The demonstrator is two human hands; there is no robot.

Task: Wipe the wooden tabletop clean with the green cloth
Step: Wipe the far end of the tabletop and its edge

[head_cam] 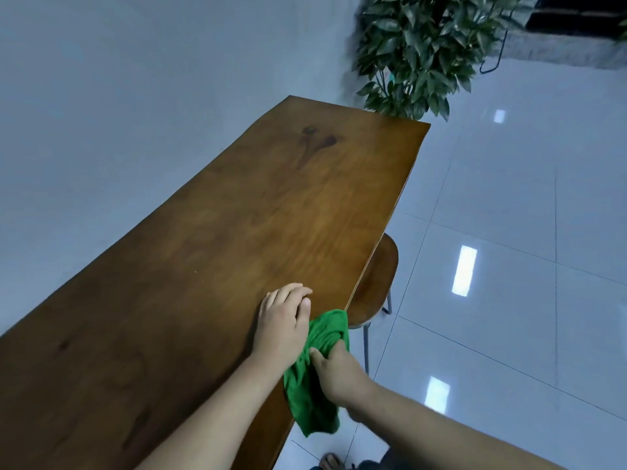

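A long wooden tabletop runs from the lower left to the upper middle of the head view. A crumpled green cloth lies at the table's right edge and hangs partly off it. My right hand grips the cloth from the right, fingers closed in its folds. My left hand rests palm down on the wood just left of the cloth, fingers together, touching the cloth's side. A dark knot marks the wood near the far end.
A wooden chair with metal legs is tucked under the table's right edge. A leafy potted plant stands beyond the far end. A grey wall runs along the left. Glossy white floor tiles spread to the right.
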